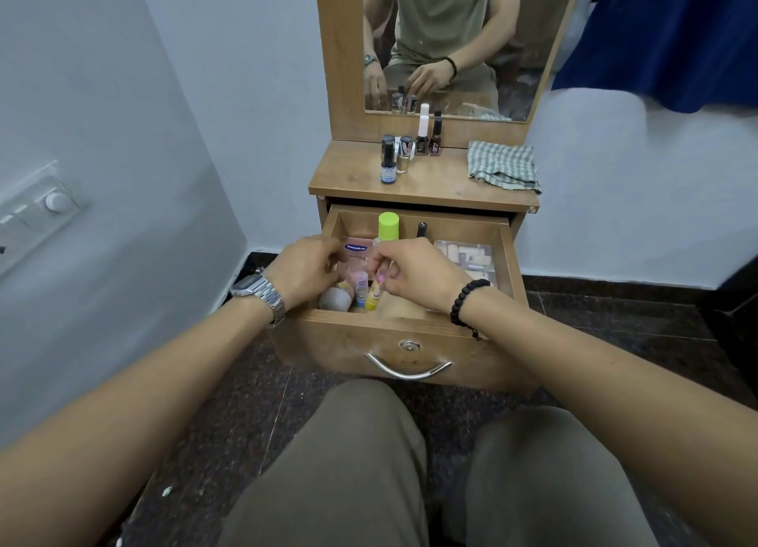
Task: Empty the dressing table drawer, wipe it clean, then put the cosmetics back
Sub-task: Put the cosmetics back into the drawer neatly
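Reaching into the open drawer (506, 255), both hands work at its near left corner: the left hand (303, 269) has its fingers curled among small tubes beside a pink Vaseline pack (355, 252), though what it grips I cannot tell, while the right hand (414, 273) pinches a small yellow tube (374, 296). Farther in stand a green-capped bottle (388, 225) and, at right, a clear box (465, 255). On the bench (434, 181) above, four nail polish bottles (410, 148) stand left of a checked cloth (503, 165).
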